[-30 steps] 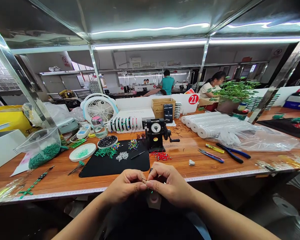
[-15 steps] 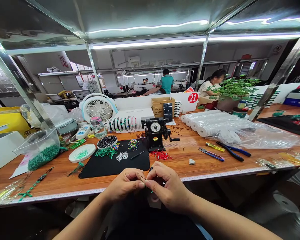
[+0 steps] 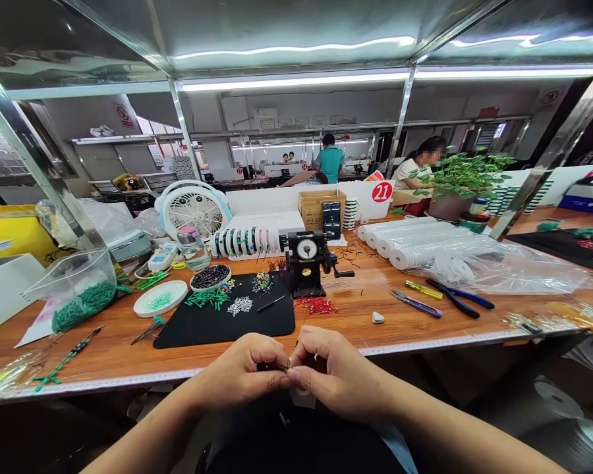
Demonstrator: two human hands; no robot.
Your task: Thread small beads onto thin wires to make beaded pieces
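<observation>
Over my lap, just in front of the table edge, my left hand (image 3: pixel 257 370) and my right hand (image 3: pixel 332 376) meet fingertip to fingertip. Both are closed in a pinch on a thin cord (image 3: pixel 289 364), most of which the fingers hide. Below them a small green piece (image 3: pixel 283 419) shows against the dark clothing; how it connects to the cord is unclear. Beyond the hands lies a black mat (image 3: pixel 217 332) with green tube-like pieces (image 3: pixel 207 297), silvery beads (image 3: pixel 240 306), multicoloured beads (image 3: pixel 262 282) and a dark thin tool (image 3: pixel 271 303).
Behind the mat stands a black hand-cranked winder (image 3: pixel 307 260) beside a white cord-wound roll (image 3: pixel 247 242). Red pieces (image 3: pixel 316 305) lie before it. To the right are tweezers (image 3: pixel 415 303), a yellow-handled tool (image 3: pixel 423 289), pliers (image 3: pixel 462 299) and wrapped white rolls (image 3: pixel 400 247). Co-workers sit beyond.
My hands have drawn closer together at the fingertips, and less of the cord shows between them. The green piece now appears lower, below the left hand. The view has shifted slightly.
</observation>
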